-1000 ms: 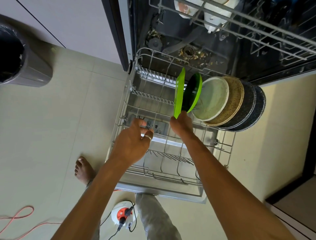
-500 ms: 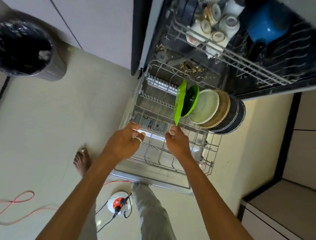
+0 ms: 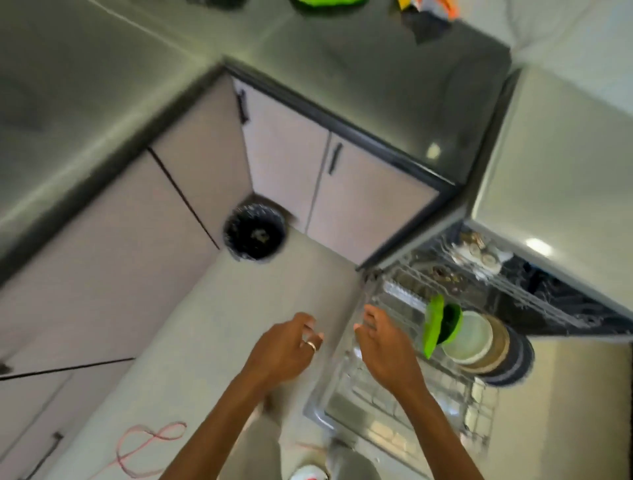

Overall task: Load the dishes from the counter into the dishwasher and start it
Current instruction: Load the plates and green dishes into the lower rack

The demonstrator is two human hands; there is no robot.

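Observation:
The dishwasher stands open at the lower right, its lower rack (image 3: 404,404) pulled out. On edge in the rack stand a green plate (image 3: 433,323), a green bowl (image 3: 452,321), a pale plate (image 3: 471,337), a tan plate (image 3: 500,346) and dark plates (image 3: 520,359). The upper rack (image 3: 479,257) holds cups. My left hand (image 3: 286,346), with a ring, hovers over the floor with fingers apart and empty. My right hand (image 3: 385,339) is over the rack's left edge, fingers spread, holding nothing. A green dish (image 3: 325,4) sits on the counter (image 3: 359,61) at the top edge.
A black-lined bin (image 3: 255,231) stands in the cabinet corner. Colourful packets (image 3: 424,10) lie on the far counter. A red cable (image 3: 147,448) loops on the floor, and a white and orange device (image 3: 306,474) sits by my feet. The picture is motion-blurred.
My view has swung up and left, bringing the counter and cabinets into sight. Both hands have lifted off the lower rack and shifted left; the green plate stays in the rack.

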